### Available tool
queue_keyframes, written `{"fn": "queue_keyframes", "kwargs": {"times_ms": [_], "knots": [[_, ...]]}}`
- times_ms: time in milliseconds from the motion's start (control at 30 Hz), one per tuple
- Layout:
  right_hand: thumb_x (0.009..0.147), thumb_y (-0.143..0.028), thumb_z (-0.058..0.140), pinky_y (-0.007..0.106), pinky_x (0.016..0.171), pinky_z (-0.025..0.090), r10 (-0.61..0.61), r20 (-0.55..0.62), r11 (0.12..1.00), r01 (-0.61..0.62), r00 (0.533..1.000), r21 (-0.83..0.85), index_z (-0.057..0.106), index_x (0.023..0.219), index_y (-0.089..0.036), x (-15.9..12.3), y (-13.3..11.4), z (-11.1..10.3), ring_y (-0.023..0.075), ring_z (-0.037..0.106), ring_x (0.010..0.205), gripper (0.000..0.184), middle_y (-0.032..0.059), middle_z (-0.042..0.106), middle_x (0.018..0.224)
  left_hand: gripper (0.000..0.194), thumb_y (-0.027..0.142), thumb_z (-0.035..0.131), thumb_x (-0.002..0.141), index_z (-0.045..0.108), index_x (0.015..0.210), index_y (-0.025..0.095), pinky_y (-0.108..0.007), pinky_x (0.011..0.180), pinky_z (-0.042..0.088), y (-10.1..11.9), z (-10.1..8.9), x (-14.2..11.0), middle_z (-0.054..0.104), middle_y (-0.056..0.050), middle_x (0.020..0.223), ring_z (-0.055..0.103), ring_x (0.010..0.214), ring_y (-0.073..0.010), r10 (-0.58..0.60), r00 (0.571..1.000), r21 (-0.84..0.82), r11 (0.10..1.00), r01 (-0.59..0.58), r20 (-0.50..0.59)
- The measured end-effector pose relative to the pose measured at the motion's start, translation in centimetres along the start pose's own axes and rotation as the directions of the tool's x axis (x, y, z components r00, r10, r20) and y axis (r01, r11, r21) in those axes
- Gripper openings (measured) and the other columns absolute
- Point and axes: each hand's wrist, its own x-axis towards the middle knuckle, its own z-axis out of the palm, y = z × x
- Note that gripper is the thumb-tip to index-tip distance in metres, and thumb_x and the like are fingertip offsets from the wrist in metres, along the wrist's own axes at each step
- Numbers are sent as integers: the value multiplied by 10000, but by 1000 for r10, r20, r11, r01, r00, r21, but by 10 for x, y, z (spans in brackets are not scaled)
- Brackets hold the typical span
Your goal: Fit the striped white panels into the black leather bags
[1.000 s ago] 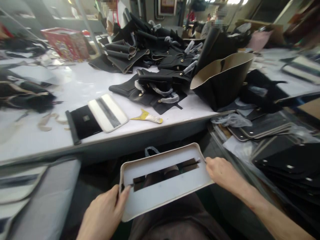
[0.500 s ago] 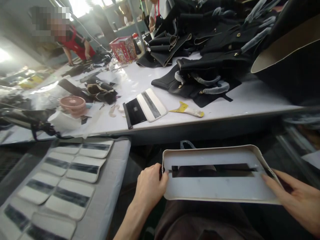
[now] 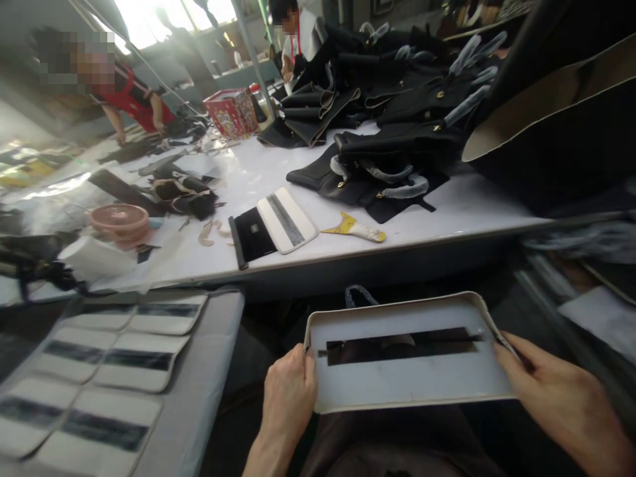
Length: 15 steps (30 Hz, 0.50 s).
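A shallow white rectangular piece (image 3: 397,389), with a raised cream rim and a long slot through its middle, is held level in front of my lap. My left hand (image 3: 292,384) grips its left end, thumb along the inner side. On the opposite end my right hand (image 3: 551,377) is closed, with the thumb inside the rim and the fingers outside. Through the slot I see something dark. A clear looped strip (image 3: 361,295) shows just behind the piece's far edge.
Cream panels with dark stripes (image 3: 134,361) lie in rows on a grey surface at left. The white worktable (image 3: 278,159) carries a black-and-cream panel (image 3: 285,218), a yellow-handled tool (image 3: 355,227), black bag parts (image 3: 368,172), a pink fan (image 3: 119,222) and a red box (image 3: 231,112). Two people stand beyond.
The view has swung slightly, so the table's things appear further left and lower. Both hands keep hold of the white piece, which now tilts a little, right end higher.
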Motion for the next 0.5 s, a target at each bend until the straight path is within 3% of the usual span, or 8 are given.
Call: {"fn": "queue_keyframes", "kwargs": {"times_ms": [67, 167, 233, 300, 400, 500], "knots": [[822, -520, 509, 325, 545, 408, 50, 62, 997, -53, 997, 49, 733, 1068, -269, 0, -17, -11, 244, 630, 597, 417, 78, 715, 747, 357, 355, 277, 984, 476, 715, 231, -316, 645, 345, -4, -5, 3, 667, -72, 737, 659, 741, -246, 15, 997, -22, 1000, -14, 71], [856, -556, 515, 306, 604, 428, -23, 139, 990, 4, 990, 138, 721, 1068, -238, 5, -34, -24, 220, 617, 665, 434, 63, 695, 795, 417, 572, 342, 935, 563, 859, 226, -334, 684, 412, -9, -14, 15, 689, -81, 807, 668, 808, -286, 38, 976, -34, 999, -32, 216], [860, -562, 553, 298, 623, 430, -79, 132, 986, 58, 988, 155, 716, 1053, -230, 12, -39, -29, 202, 593, 679, 418, 46, 655, 792, 535, 666, 421, 867, 553, 1153, 233, -354, 749, 457, -9, -20, 27, 706, -85, 1009, 673, 866, -286, 46, 974, -69, 997, -31, 224], [869, -539, 569, 299, 641, 433, -134, 99, 981, 118, 986, 151, 697, 1106, -225, 23, -41, -31, 190, 568, 681, 414, 28, 601, 782, 617, 667, 414, 862, 474, 1315, 253, -379, 828, 467, -5, -24, 43, 654, -85, 1216, 670, 920, -276, 90, 980, -67, 995, -79, 175], [891, -464, 560, 305, 715, 450, -202, 93, 964, 181, 975, 196, 636, 1250, -224, 44, -45, -28, 185, 570, 737, 439, 22, 574, 827, 456, 497, 302, 932, 596, 1168, 239, -395, 892, 442, -1, -25, 69, 653, -77, 1210, 648, 1011, -281, 222, 956, 3, 974, -227, 189], [921, -392, 488, 307, 715, 437, -254, 146, 946, 214, 956, 244, 696, 1123, -211, 63, -52, -23, 182, 571, 754, 342, 32, 590, 836, 406, 372, 289, 931, 659, 1039, 243, -373, 903, 428, -4, -23, 88, 697, -64, 1093, 630, 1060, -273, 288, 918, -12, 955, -296, 274]]}}
